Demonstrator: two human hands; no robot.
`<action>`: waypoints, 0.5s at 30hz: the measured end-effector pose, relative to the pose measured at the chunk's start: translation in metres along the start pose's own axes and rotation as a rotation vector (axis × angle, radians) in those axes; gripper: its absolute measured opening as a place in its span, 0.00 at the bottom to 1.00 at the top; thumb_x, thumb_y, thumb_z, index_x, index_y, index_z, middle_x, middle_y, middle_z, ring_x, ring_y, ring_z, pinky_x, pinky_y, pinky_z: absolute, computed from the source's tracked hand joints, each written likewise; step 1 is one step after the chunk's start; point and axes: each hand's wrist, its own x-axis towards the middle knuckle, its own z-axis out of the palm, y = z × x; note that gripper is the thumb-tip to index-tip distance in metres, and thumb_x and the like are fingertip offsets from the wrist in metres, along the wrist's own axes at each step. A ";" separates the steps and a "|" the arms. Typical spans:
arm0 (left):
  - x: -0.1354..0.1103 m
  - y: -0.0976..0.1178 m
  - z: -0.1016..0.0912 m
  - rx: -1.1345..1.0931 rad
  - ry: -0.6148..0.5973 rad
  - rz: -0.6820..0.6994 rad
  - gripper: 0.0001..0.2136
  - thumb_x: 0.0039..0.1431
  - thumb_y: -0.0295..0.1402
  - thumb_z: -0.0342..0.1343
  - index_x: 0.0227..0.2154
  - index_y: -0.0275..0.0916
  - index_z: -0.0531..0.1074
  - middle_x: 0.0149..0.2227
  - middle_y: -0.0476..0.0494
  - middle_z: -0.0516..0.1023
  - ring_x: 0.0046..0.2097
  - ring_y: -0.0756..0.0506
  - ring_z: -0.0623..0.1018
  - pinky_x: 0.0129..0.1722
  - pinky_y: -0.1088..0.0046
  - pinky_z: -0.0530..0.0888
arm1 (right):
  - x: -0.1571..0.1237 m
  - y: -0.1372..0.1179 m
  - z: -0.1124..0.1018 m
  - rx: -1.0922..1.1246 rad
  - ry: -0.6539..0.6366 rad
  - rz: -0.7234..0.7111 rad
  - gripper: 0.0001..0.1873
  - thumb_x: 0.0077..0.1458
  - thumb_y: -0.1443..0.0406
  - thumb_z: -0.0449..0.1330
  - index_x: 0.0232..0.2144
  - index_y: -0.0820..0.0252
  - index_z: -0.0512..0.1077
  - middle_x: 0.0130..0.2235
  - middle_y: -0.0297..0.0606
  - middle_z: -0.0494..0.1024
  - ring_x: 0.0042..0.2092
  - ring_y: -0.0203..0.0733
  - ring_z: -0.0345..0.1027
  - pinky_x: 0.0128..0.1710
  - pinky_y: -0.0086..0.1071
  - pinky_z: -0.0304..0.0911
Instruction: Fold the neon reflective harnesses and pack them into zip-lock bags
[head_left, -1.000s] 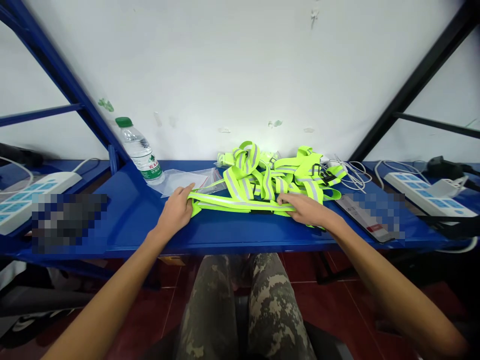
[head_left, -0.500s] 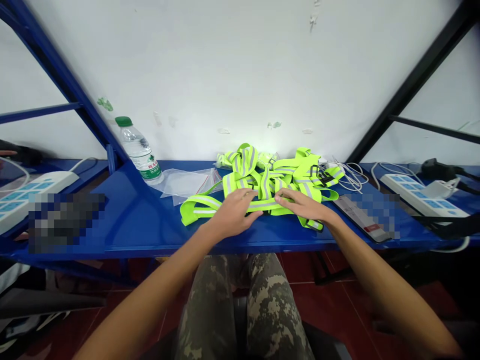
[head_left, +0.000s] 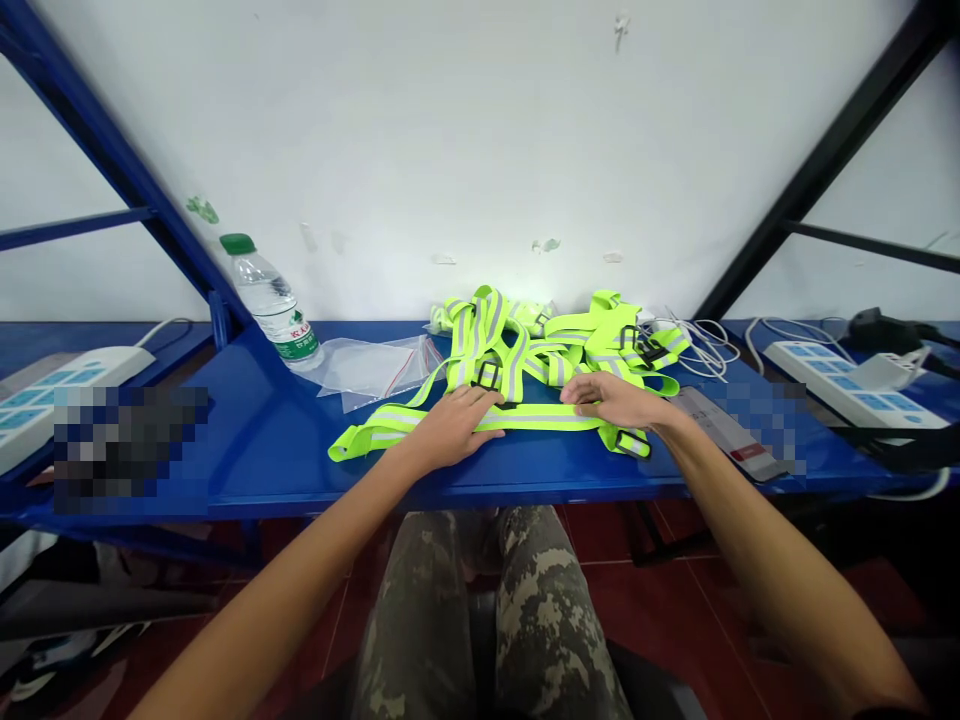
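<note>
Neon-yellow reflective straps (head_left: 517, 360) with silver stripes and black buckles lie tangled on the blue table. One flattened reflective strap (head_left: 547, 417) runs sideways along the front of the heap. My left hand (head_left: 454, 425) is closed over this strap, the thumb along its near edge and the fingers along its far edge. At the strap's right part, my right hand (head_left: 619, 400) has its fingers loosely bent and parted from the thumb, which is close to or touching the strap. A black buckle (head_left: 489, 375) is just beyond my left fingertips; another buckle (head_left: 632, 443) lies below my right hand.
Clear plastic bags (head_left: 375, 368) and a green-capped water bottle (head_left: 274, 305) are on the left. A phone (head_left: 724, 430) and white cables (head_left: 709, 350) lie to the right. Power strips (head_left: 71, 390) (head_left: 855, 385) stand at both sides. A white wall (head_left: 450, 150) rises behind the table.
My left hand has shifted left, and the strap's left loop has moved left with it, lying straighter. My right hand has moved slightly right. A buckle now shows beyond my left hand.
</note>
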 end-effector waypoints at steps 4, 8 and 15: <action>-0.006 -0.008 -0.003 -0.079 0.004 0.036 0.16 0.67 0.39 0.50 0.53 0.39 0.67 0.53 0.37 0.73 0.56 0.39 0.70 0.58 0.60 0.66 | 0.000 0.000 -0.001 0.084 0.019 0.042 0.14 0.41 0.63 0.67 0.34 0.58 0.76 0.41 0.40 0.80 0.45 0.45 0.74 0.53 0.47 0.67; -0.010 0.000 -0.004 -0.035 -0.004 0.003 0.13 0.67 0.39 0.49 0.48 0.39 0.70 0.50 0.38 0.75 0.54 0.39 0.72 0.57 0.59 0.67 | -0.002 -0.006 0.002 0.270 0.089 0.094 0.16 0.36 0.66 0.68 0.34 0.58 0.77 0.40 0.40 0.81 0.45 0.45 0.74 0.50 0.43 0.68; 0.026 0.052 0.020 0.019 0.287 -0.285 0.30 0.62 0.53 0.50 0.56 0.33 0.65 0.54 0.26 0.74 0.56 0.31 0.72 0.55 0.53 0.69 | 0.007 -0.054 0.025 0.642 0.272 0.031 0.18 0.34 0.68 0.72 0.32 0.57 0.75 0.37 0.37 0.80 0.44 0.42 0.74 0.44 0.34 0.68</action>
